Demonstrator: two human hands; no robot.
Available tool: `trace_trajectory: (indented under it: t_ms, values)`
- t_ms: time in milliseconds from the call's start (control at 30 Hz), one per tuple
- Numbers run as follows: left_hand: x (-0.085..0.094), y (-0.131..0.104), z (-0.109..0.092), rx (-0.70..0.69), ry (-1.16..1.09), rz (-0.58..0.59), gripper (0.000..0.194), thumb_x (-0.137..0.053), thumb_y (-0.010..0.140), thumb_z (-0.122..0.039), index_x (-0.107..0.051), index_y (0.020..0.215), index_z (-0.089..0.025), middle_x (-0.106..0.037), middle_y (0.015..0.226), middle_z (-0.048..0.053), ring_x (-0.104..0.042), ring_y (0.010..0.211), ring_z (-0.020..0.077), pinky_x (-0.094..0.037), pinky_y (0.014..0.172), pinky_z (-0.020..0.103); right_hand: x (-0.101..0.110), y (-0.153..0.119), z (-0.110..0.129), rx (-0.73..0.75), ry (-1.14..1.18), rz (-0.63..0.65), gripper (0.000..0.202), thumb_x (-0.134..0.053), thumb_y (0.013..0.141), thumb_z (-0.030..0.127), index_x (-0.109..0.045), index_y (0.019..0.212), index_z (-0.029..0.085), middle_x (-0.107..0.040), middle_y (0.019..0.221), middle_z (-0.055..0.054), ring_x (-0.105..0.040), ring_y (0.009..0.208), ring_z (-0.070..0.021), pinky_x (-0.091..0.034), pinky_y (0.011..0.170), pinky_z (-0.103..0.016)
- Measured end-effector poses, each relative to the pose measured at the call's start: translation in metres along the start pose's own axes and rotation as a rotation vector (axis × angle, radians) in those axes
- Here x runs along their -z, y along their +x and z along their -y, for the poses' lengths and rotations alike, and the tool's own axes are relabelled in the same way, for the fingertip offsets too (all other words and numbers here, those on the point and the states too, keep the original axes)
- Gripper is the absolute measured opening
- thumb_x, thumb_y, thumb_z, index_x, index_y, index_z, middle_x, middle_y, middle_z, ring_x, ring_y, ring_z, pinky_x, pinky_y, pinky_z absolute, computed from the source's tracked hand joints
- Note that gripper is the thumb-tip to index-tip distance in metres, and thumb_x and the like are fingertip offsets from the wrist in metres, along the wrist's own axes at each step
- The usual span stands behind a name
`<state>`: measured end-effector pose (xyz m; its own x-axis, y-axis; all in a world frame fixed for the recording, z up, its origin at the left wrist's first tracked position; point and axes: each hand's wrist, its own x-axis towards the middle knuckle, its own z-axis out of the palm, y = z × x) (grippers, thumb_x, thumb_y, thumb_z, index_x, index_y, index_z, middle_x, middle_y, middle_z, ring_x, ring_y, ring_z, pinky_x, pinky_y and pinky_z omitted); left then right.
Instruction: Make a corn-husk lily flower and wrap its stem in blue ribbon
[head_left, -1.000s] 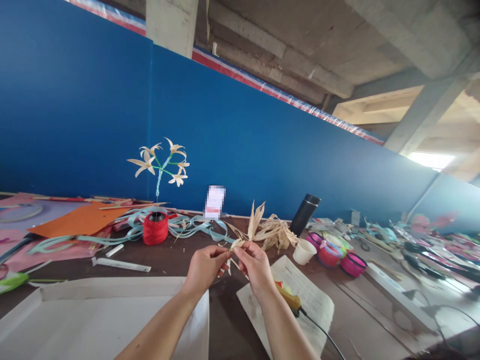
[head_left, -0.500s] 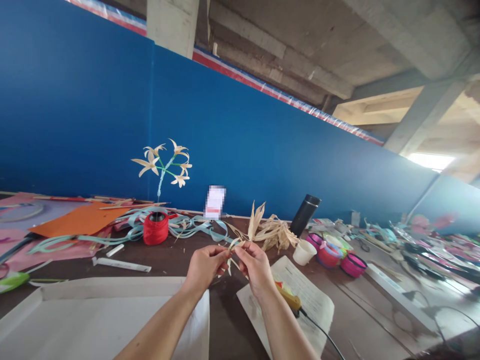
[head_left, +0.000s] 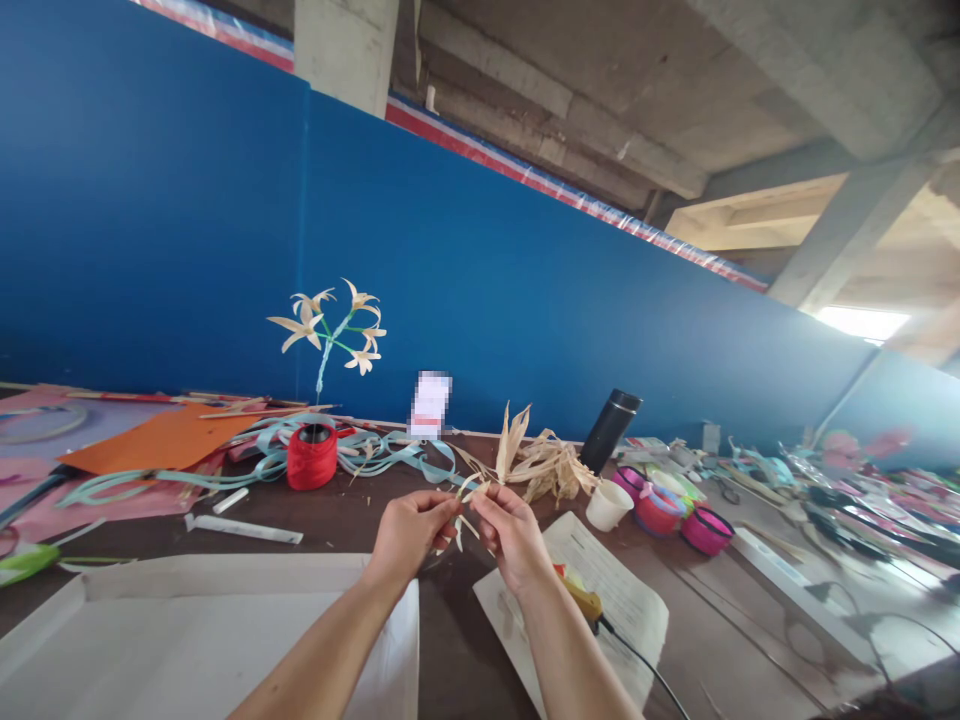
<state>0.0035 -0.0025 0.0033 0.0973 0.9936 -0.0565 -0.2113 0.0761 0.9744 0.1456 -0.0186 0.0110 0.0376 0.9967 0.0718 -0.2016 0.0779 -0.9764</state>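
Note:
Between my hands is a small flower with pale, curling husk-like petals (head_left: 466, 487). My left hand (head_left: 411, 535) pinches it from the left, thumb against fingers. From the right, my right hand (head_left: 510, 530) is closed on a petal of the same flower, its fingertips close to the left ones. The flower's base is hidden behind the fingers. Beyond my hands lies a bunch of dry corn husks (head_left: 551, 465). A stem of finished pale flowers (head_left: 326, 335) stands upright against the blue wall at the back left.
A white tray (head_left: 187, 640) lies front left. A yellow-handled corded tool (head_left: 585, 600) rests on printed paper (head_left: 626, 585) under my right forearm. Behind are a red spool (head_left: 311, 460), a white cup (head_left: 608, 506), a black bottle (head_left: 610, 430) and pink containers (head_left: 709, 530).
My right fingertips have shifted slightly on the flower, and more of the pale petal shows between them. The standing flower stem has swayed slightly to the right.

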Motion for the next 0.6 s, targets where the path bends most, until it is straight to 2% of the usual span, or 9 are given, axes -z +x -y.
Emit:
trace_trajectory:
  t_ms: [367, 600]
  values:
    - [-0.0001, 0.0029, 0.0051, 0.012, -0.004, 0.042, 0.034, -0.073, 0.061, -0.041, -0.071, 0.078, -0.011, -0.064, 0.05, 0.001, -0.053, 0.042, 0.0087, -0.041, 0.042, 0.018, 0.0015, 0.0014, -0.0019, 0.022, 0.002, -0.014, 0.025, -0.071, 0.071, 0.037, -0.058, 0.072, 0.016, -0.041, 0.049, 0.008, -0.026, 0.04, -0.0021, -0.016, 0.039, -0.017]
    - [0.0004, 0.0047, 0.0095, 0.008, -0.02, 0.074, 0.032, -0.073, 0.062, -0.04, -0.071, 0.076, -0.011, -0.065, 0.053, 0.002, -0.055, 0.045, 0.0095, -0.043, 0.045, 0.019, 0.0008, 0.0022, -0.0021, 0.02, 0.031, -0.018, 0.027, -0.073, 0.068, 0.037, -0.058, 0.073, 0.015, -0.049, 0.057, 0.006, -0.029, 0.041, -0.0014, -0.018, 0.038, -0.016]
